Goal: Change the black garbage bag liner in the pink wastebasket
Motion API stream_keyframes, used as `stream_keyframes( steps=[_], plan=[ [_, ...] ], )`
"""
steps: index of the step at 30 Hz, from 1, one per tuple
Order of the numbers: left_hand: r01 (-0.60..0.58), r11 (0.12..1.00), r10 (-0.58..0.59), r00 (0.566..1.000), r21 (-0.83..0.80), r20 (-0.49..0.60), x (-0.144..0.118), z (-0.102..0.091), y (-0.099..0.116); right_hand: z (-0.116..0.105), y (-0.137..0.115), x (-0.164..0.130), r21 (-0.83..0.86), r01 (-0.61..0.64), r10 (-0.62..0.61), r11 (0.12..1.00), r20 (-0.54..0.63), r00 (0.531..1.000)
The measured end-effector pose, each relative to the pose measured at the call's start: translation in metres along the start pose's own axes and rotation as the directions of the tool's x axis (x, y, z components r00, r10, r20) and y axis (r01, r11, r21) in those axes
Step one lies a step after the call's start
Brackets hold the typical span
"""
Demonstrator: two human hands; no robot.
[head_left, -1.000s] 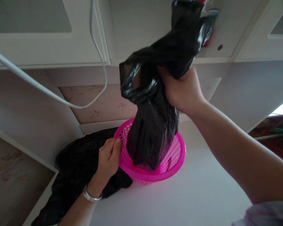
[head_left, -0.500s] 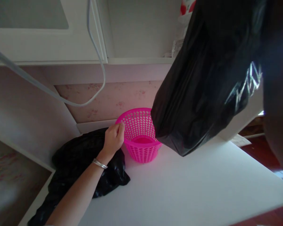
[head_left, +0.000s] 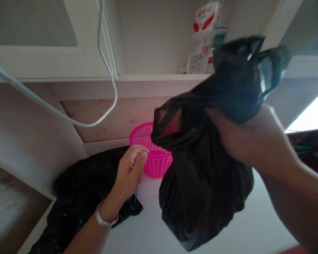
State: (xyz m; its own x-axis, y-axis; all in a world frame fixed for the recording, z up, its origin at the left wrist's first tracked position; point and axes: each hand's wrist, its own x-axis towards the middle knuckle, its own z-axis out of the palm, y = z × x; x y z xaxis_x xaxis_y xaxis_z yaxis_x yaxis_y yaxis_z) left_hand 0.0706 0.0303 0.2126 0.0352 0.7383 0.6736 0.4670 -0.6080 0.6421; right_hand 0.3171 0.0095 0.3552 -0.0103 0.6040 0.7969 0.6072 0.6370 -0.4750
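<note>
My right hand (head_left: 243,137) is closed around the upper part of a black plastic bag (head_left: 206,197), and its fingers are partly covered by the plastic. The bag hangs above the white surface with something bulky inside, and a loop or opening in it shows on the left. In front of the near rim of a pink perforated basket (head_left: 157,166) is my left hand (head_left: 132,169), loosely curled, with a gap between thumb and fingers and nothing visible in it. A second black plastic bag (head_left: 87,183) lies under and left of my left forearm. The hanging bag hides the basket's right side.
A white cable (head_left: 115,95) loops down at the upper left. Above the basket, a white shelf (head_left: 153,77) holds a clear bottle with a red and white label (head_left: 205,21). The white tabletop (head_left: 137,233) meets a pink floral wall (head_left: 106,116) at the back.
The black bag has come lower, and my right hand now shows gripping it. My left hand has loosened from a fist and moved slightly down and right. More of the shelf shows.
</note>
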Motion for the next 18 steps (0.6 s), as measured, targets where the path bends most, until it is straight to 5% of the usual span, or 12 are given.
stream_keyframes(
  steps=[4, 6, 10, 18],
  plan=[
    [0.128, 0.909, -0.07, 0.985, -0.397, 0.158, -0.035, -0.007, 0.04, 0.032, 0.009, -0.041, 0.036, -0.023, 0.017, 0.999, 0.147, 0.989],
    [0.195, 0.916, -0.167, 0.98, -0.35, 0.108, -0.042, -0.007, 0.046, 0.048, 0.01, -0.056, 0.087, -0.038, 0.017, 0.995, 0.228, 0.973],
    [0.308, 0.934, -0.338, 0.925, -0.181, -0.172, -0.041, -0.011, 0.04, 0.069, 0.016, -0.072, 0.177, -0.112, 0.049, 0.978, 0.33, 0.943],
    [0.343, 0.937, -0.3, 0.887, 0.064, -0.351, -0.035, -0.039, 0.026, 0.078, 0.04, -0.095, 0.294, -0.316, 0.164, 0.902, 0.445, 0.88]
  ],
)
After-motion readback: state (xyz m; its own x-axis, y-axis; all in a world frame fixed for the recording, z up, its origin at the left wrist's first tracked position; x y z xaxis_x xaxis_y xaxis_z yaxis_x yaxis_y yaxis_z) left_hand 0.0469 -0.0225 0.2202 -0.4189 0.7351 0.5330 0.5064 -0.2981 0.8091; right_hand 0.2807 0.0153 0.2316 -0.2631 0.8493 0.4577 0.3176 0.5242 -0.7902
